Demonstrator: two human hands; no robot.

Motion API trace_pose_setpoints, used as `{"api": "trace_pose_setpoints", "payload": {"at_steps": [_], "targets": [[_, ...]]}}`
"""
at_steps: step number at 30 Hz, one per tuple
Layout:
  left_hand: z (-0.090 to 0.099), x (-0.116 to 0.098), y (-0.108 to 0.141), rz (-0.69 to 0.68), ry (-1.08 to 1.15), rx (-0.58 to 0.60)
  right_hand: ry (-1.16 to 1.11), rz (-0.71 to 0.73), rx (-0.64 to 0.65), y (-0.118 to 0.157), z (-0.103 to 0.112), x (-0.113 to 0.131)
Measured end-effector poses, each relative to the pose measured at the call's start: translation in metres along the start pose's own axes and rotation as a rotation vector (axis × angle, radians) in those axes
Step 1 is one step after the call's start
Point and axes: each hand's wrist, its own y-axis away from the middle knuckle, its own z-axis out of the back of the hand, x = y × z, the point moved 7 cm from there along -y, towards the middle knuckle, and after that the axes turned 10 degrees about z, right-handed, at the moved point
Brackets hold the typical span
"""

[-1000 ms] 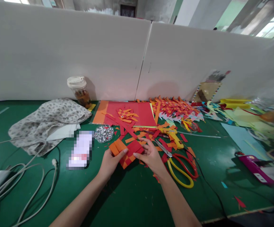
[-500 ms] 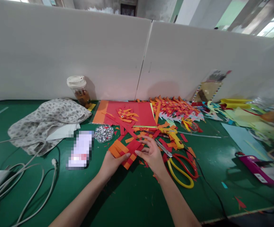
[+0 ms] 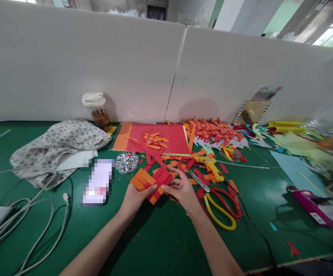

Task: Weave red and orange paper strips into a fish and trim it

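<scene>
A woven piece of red and orange paper strips (image 3: 155,183) is held between both hands above the green table. My left hand (image 3: 134,197) grips its left side, thumb on top, with loose orange strips fanning out above the thumb. My right hand (image 3: 182,190) pinches the right side by the red strips, thumb near the left thumb. Scissors (image 3: 209,191) with red and yellow handles lie just right of my right hand, beside a yellow glue gun (image 3: 212,167). Behind the hands, a finished woven paper fish (image 3: 155,140) rests on red paper sheets (image 3: 179,138).
A phone (image 3: 99,180), a dish of googly eyes (image 3: 127,162), a patterned cloth (image 3: 59,142) and a lidded cup (image 3: 97,111) stand or lie left. Cables (image 3: 51,214) cover the left front. Woven fish (image 3: 212,130) are piled back right; a purple power strip (image 3: 310,205) lies far right.
The right fingers have shifted slightly left and closed more on the red strips, and the woven piece has tilted a little. My left hand has hardly moved.
</scene>
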Motion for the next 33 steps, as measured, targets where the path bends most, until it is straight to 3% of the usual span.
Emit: {"api": "trace_pose_setpoints", "payload": {"at_steps": [4,12,27,33], "targets": [[-0.001,0.002,0.0,0.036,0.007,-0.008,-0.01,0.032,-0.033,-0.001,0.003,0.004],[-0.007,0.009,-0.002,0.061,0.023,0.095,-0.028,0.035,-0.082,-0.003,0.005,-0.002],[-0.005,0.005,-0.002,0.029,0.001,0.04,-0.052,0.04,-0.074,-0.002,0.002,-0.006],[-0.004,0.008,-0.003,0.016,-0.008,0.061,-0.069,-0.024,-0.024,0.002,-0.003,-0.005]]}}
